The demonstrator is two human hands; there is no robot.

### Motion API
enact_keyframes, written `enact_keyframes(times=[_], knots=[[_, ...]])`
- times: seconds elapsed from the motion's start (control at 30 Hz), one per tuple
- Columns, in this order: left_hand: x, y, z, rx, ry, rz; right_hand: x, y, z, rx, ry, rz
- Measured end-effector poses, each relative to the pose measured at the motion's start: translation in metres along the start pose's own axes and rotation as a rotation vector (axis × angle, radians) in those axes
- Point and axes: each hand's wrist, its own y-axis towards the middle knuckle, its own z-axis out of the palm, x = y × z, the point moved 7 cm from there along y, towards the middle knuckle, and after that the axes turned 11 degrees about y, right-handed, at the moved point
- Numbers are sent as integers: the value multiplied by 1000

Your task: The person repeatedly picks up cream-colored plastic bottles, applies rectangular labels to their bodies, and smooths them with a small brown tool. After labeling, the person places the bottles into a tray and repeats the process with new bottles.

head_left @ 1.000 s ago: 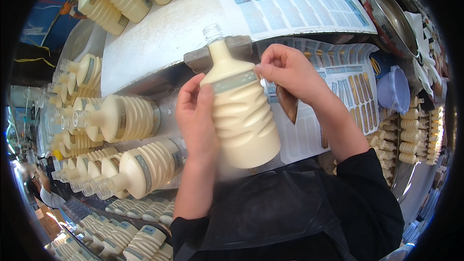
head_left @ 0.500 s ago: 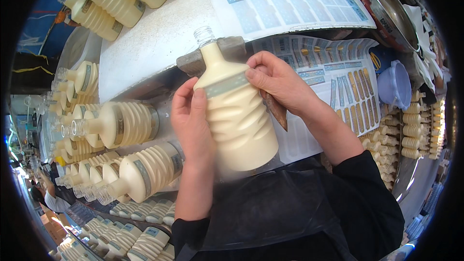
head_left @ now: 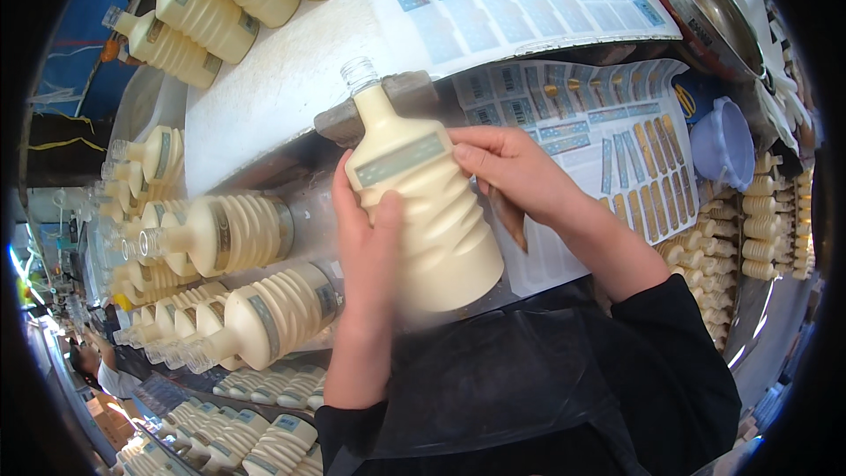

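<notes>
A cream bottle (head_left: 436, 238) with a clear threaded neck and rippled sides leans in front of me, its neck pointing away. Across its shoulder lies a pale blue-green dotted label (head_left: 401, 159). My left hand (head_left: 363, 225) grips the bottle's left side, thumb on the front just below the label and fingers behind the edge. At the label's right end, my right hand (head_left: 515, 167) touches the bottle with thumb and forefinger. Tucked in that hand's lower fingers is a brown pointed tool (head_left: 508, 220), tip downward. A grey block (head_left: 407, 95) sits behind the bottle's neck.
Printed label sheets (head_left: 511, 0) lie on a white board, with another label sheet (head_left: 648, 159) below it. Similar labelled bottles (head_left: 264, 317) lie at left, more stand at the far left. A purple bucket (head_left: 721, 145) and metal pan (head_left: 705, 4) are at right.
My left hand has moved from the label's left end, its thumb now lower on the bottle's front. The bottle is turned and tilted slightly leftward. My right hand stays at the right shoulder.
</notes>
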Motion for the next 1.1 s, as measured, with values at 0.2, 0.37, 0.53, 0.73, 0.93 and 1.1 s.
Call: enact_keyframes(times=[0.2,0.37,0.53,0.73,0.93,1.1], knots=[[7,1,5,125,-256,-81,12,-14,8,-65,-200,-268],[9,1,9,158,-398,-45,31,-27,17,-117,-415,-349],[12,2,8,179,-417,6,34,-29,18,-115,-430,-359],[-7,-5,3,-40,-144,-32,6,-7,5,-6,-5,-121],[-34,-7,2,-94,234,61,-11,3,-7,22,113,85],[-22,-4,-2,-117,216,93,-2,-1,1,-1,58,55]])
